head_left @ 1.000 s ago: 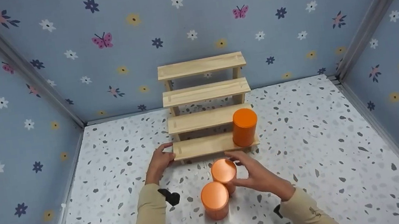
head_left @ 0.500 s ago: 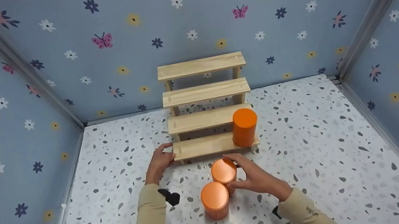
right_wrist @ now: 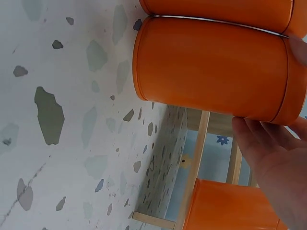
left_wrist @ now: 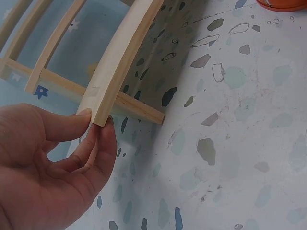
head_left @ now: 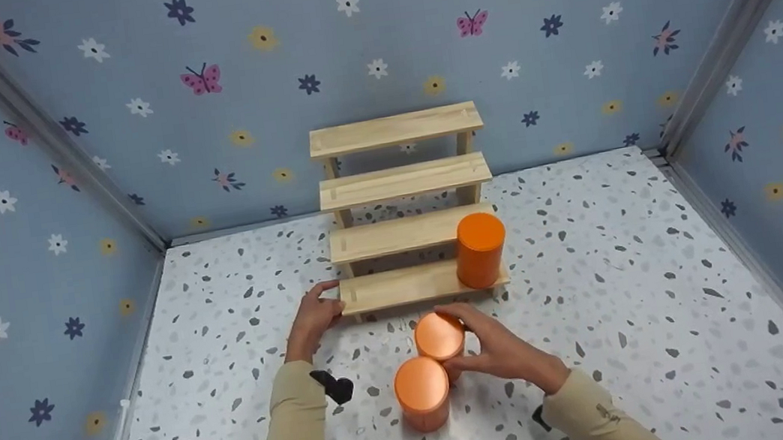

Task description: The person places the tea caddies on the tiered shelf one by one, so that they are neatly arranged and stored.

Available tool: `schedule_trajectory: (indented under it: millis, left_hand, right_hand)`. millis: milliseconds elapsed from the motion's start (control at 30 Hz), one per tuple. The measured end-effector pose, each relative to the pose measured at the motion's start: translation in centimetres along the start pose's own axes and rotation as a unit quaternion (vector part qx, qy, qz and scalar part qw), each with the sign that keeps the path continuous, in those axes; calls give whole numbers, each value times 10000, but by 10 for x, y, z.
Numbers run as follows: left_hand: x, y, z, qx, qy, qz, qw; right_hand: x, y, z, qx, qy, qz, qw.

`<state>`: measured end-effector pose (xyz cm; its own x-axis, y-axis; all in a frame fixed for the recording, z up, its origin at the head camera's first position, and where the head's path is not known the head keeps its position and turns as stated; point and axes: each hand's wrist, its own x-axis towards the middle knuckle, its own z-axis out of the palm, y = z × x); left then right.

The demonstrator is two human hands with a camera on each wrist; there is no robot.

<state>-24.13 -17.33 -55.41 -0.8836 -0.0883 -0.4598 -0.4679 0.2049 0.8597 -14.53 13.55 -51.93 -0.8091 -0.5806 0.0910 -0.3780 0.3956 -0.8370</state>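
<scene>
My left hand point(head_left: 313, 323) pinches the left end of the lowest board of a four-step wooden shelf point(head_left: 400, 288); the left wrist view shows thumb on top and fingers beneath. My right hand point(head_left: 503, 349) grips an upright orange lidded canister point(head_left: 439, 335) near its top. In the right wrist view, fingertips lie along that canister's lid seam and the thumb is on the opposite side. Directly in front, a second orange canister point(head_left: 421, 390) stands against it on the floor. A third orange canister point(head_left: 480, 250) stands at the right end of the lowest step.
Behind the shelf rises a blue wall point(head_left: 367, 34) printed with flowers and butterflies. Similar side walls with grey corner posts point(head_left: 730, 31) enclose the white speckled floor point(head_left: 634, 279). The shelf's upper boards point(head_left: 401, 181) rise stepwise towards the back wall.
My right hand has moved slightly left and closed its fingers around the farther floor canister. The left hand, shelf and canisters look unmoved.
</scene>
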Motion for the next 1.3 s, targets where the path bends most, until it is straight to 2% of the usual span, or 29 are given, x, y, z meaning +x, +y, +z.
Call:
schedule_trajectory:
  millis: [133, 333, 467, 833, 933, 1133, 1300]
  left_hand:
    - [0, 1, 0, 86, 27, 12, 10000]
    - [1, 2, 1, 322, 49, -128, 9994]
    - [2, 2, 1, 324, 41, -157, 9993]
    - [0, 4, 0, 349, 32, -198, 9992]
    - [-1, 4, 0, 297, 16, -164, 9994]
    - [-2, 3, -1, 19, -63, -9, 10000]
    - [-3, 3, -1, -1, -60, -45, 10000]
  right_hand:
    - [-1, -17, -3, 76, 113, -104, 9999]
    - [-2, -20, -4, 78, 236, -80, 9997]
    - [-2, -22, -7, 53, 315, 16, 9995]
    - [3, 10, -2, -28, 486, 128, 9987]
    - [4, 10, -4, -69, 513, 85, 9986]
    - [6, 7, -9, -132, 636, -265, 9975]
    - [9, 4, -12, 20, 799, -382, 9961]
